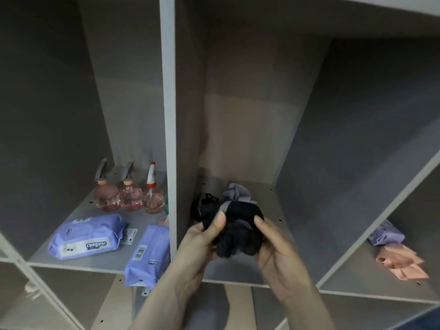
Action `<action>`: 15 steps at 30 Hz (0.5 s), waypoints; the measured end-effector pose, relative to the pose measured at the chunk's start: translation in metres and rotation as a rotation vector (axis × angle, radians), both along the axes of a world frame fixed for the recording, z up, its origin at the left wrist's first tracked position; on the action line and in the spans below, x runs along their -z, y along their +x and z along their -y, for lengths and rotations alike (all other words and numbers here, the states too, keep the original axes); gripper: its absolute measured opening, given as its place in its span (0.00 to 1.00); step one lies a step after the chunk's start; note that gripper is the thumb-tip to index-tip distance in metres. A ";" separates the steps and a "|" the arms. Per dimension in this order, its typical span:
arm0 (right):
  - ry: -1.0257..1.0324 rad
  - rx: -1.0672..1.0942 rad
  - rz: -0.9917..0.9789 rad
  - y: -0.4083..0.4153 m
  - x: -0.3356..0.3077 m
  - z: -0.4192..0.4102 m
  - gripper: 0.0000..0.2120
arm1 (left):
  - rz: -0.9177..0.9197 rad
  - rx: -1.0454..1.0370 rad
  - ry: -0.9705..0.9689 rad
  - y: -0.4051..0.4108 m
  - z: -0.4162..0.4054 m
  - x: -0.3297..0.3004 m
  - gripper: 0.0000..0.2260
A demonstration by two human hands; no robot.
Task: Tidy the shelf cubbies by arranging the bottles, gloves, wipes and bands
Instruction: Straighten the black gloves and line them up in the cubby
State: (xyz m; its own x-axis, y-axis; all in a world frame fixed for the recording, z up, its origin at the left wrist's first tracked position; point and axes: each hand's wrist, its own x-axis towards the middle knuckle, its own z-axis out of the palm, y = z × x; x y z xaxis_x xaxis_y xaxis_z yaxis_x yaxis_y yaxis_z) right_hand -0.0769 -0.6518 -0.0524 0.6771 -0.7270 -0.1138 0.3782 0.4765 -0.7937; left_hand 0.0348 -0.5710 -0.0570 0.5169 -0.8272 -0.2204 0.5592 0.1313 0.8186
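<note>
Your left hand & right hand both pinch a black fabric bundle at the front of the middle cubby. It's floppy, so a loose pinch could drop bits. Behind: black bands, grey cloth.

Matt grey board all round on the shelf — smooth, flat laminate look, dotted with small peg holes. In the left cubby the three spray bottles show clear, glossy plastic, pink-tinted, with duller grey and white plastic triggers. The wipes packs — soft purple plastic film, slightly shiny and creased. The black bundle held in both hands looks like knitted cloth, fuzzy and matt, with a smoother grey strip across it. Behind it, a lilac cloth piece, soft and crumpled. The pink gloves at right look smooth and rubbery.
</note>
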 end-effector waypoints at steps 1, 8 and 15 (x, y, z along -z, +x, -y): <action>-0.026 0.031 -0.006 0.003 0.001 0.000 0.14 | 0.057 -0.035 0.020 0.004 0.000 -0.001 0.18; -0.308 0.152 -0.174 0.021 0.008 0.001 0.10 | 0.088 -0.030 0.070 0.017 -0.002 -0.003 0.21; -0.409 0.102 -0.219 0.024 0.012 0.004 0.15 | -0.024 -0.019 -0.026 0.022 0.000 -0.007 0.18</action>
State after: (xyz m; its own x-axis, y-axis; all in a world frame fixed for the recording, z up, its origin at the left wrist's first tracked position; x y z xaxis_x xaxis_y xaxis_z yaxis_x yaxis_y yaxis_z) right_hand -0.0525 -0.6556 -0.0643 0.5917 -0.8036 0.0635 0.2097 0.0774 -0.9747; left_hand 0.0565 -0.5711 -0.0497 0.5278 -0.8225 -0.2120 0.5760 0.1631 0.8010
